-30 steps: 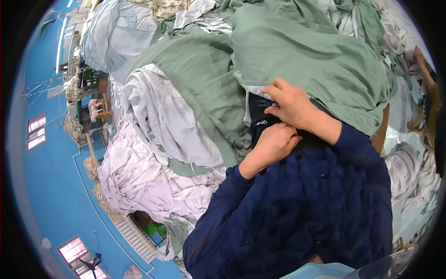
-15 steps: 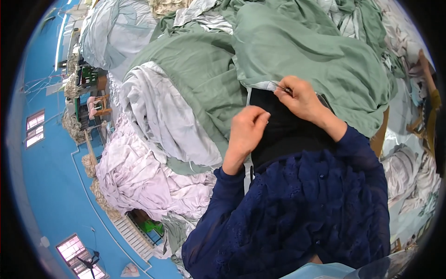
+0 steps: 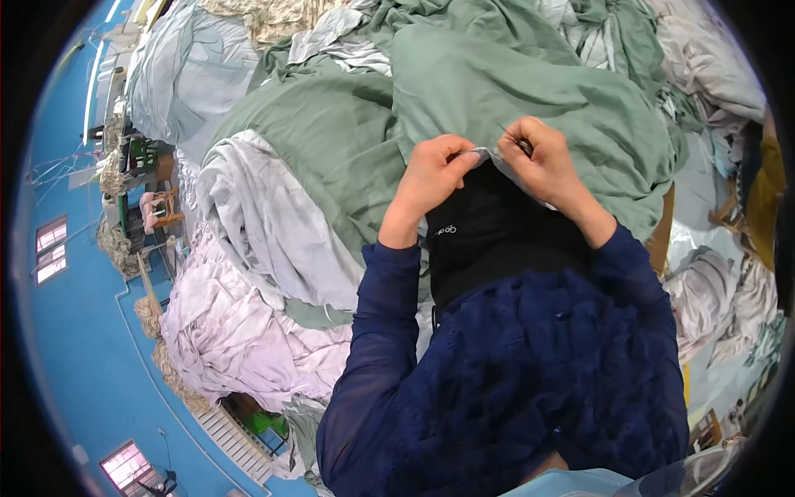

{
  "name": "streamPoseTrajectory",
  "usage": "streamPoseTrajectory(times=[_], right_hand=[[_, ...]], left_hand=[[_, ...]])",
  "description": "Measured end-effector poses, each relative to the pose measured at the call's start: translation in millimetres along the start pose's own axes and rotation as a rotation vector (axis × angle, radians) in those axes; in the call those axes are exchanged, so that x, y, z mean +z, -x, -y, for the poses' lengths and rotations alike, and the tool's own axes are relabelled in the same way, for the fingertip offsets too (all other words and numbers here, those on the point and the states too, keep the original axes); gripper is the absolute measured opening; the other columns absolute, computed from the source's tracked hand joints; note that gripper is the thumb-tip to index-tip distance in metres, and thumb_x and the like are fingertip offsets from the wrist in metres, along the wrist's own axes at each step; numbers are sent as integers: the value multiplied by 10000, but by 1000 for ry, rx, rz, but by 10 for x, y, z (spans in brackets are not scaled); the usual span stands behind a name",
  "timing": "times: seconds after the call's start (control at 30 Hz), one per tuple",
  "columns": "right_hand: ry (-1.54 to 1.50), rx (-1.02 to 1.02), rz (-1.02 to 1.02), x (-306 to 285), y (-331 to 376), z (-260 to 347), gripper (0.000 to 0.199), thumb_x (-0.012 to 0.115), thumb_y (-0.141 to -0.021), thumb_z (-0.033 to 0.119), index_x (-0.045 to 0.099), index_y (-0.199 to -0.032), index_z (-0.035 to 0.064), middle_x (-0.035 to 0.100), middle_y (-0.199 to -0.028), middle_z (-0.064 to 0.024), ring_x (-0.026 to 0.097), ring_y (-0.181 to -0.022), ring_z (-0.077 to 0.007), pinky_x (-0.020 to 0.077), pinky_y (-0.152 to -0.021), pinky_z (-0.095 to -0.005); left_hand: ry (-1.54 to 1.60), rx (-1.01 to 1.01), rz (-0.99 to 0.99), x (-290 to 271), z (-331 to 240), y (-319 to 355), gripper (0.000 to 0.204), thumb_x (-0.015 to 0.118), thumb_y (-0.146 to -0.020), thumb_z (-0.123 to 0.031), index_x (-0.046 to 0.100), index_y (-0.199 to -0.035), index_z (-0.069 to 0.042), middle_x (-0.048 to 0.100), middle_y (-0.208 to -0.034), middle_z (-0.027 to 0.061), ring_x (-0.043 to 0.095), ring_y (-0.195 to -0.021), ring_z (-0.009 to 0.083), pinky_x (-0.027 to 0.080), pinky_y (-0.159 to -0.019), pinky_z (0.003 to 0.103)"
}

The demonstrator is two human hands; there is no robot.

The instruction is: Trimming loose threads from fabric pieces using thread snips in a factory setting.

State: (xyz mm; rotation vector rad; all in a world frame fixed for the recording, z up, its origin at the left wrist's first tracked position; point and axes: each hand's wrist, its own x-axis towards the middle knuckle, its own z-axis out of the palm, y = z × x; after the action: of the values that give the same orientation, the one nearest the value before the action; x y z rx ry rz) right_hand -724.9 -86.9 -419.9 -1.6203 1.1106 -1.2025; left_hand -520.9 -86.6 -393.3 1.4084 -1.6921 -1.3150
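Observation:
A large green cloth (image 3: 513,83) with a pale underside lies over the heap in front of me, its near edge drawn up above my black apron (image 3: 505,228). My left hand (image 3: 432,176) pinches this edge between thumb and fingers. Close by on the right, my right hand (image 3: 540,159) is closed around a small dark tool with a thin pointed tip, which looks like thread snips. Its fingers also touch the pale side of the cloth edge. The palm hides most of the tool.
A pale grey cloth (image 3: 265,219) and a pinkish-white pile (image 3: 248,319) lie to the left. Light blue cloth (image 3: 186,74) is heaped at the far left. More crumpled fabric (image 3: 700,286) lies right, near a brown board edge (image 3: 660,232).
My left hand has moved up and right from above the apron and now grips the cloth edge beside my right hand. The edge has been lifted between both hands.

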Motion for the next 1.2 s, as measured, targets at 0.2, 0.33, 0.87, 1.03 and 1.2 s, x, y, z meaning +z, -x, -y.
streamPoseTrajectory(times=[0.2, 0.33, 0.87, 1.03, 1.2], right_hand=[[97, -89, -8, 4, -105, -15, 110, 651, -819, 0, 546, -786, 0, 509, -687, -69, 454, -570, -156, 363, -531, -297], [107, -79, -73, 2, -140, -152, 109, 651, -819, 2, 547, -785, 2, 506, -689, -64, 449, -575, -143, 362, -530, -294], [44, 77, 75, 60, -352, -251, 71, 649, -854, 42, 600, -872, -6, 558, -760, -31, 478, -643, -89, 397, -577, -253], [-21, 245, 85, 29, -270, -280, 197, 670, -882, 113, 609, -1023, -10, 587, -822, -20, 524, -718, -100, 438, -631, -279], [173, 108, 81, -51, -260, -112, 284, 632, -922, 207, 617, -1125, 9, 616, -879, -83, 582, -752, -194, 464, -685, -306]], left_hand=[[167, -361, 96, -102, -86, -222, 174, 630, -927, -162, 679, -879, -2, 574, -609, -25, 485, -461, 43, 353, -439, 206], [221, -369, 119, -102, -31, -293, 169, 643, -917, -167, 682, -877, -7, 587, -633, -22, 477, -447, 40, 344, -429, 204], [267, -138, 1, 53, 49, -305, 100, 668, -891, -76, 710, -935, 4, 642, -729, -1, 501, -502, 34, 378, -443, 187], [138, 123, -211, 61, 111, -314, 38, 693, -841, -42, 690, -868, -16, 621, -827, 10, 554, -555, 68, 423, -476, 226], [-306, 399, -510, 89, 141, -281, 88, 709, -779, 17, 688, -842, -40, 599, -864, 61, 577, -574, 171, 449, -530, 293]])
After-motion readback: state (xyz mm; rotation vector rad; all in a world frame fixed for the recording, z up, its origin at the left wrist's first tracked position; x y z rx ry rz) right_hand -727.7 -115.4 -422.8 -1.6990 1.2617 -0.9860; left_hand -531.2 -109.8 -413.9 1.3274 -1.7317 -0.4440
